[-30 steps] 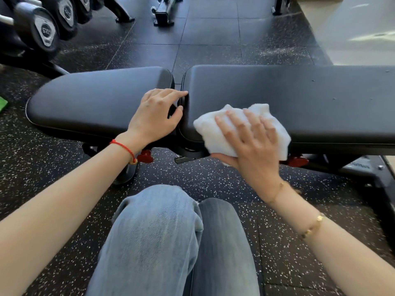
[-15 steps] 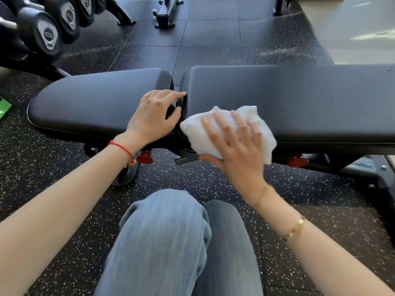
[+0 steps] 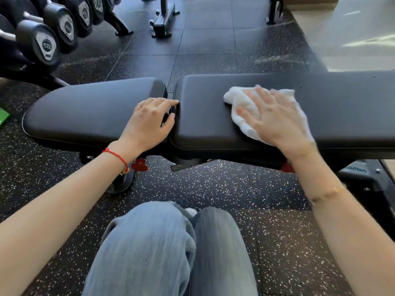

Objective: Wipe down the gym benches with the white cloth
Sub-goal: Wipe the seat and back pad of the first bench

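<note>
A black padded gym bench lies across the view in two parts: a short seat pad on the left and a long back pad on the right, with a narrow gap between them. My right hand presses flat, fingers spread, on a crumpled white cloth on top of the long pad. My left hand rests on the right end of the seat pad, its fingers curled into the gap.
A rack of black dumbbells stands at the upper left. Black equipment feet stand on the speckled rubber floor beyond the bench. My knees in blue jeans are just in front of it. A green object lies at the left edge.
My right hand has slid the cloth from the front left edge of the long pad up onto its top and to the right. My left hand has stayed at the gap.
</note>
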`<act>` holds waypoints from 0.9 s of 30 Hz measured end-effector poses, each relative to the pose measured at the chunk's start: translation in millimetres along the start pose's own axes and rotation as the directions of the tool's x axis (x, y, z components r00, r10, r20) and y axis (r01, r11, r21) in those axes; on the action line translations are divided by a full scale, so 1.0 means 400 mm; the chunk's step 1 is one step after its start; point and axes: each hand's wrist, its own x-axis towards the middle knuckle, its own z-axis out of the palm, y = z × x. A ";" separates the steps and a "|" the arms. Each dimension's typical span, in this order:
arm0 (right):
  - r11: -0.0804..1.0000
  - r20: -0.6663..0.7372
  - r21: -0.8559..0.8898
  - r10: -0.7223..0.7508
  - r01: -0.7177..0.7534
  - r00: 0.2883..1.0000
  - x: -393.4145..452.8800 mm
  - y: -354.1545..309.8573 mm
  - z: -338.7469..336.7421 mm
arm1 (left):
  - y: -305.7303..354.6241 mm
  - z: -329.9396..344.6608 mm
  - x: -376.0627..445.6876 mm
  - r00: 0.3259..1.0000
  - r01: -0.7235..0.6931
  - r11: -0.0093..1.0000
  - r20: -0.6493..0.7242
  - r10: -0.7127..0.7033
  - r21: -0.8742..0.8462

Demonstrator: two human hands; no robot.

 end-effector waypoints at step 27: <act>0.997 0.078 -0.016 0.072 -0.071 0.994 -0.046 0.128 -0.031 | 0.194 0.104 0.131 1.000 0.029 1.000 -0.011 -0.029 -0.009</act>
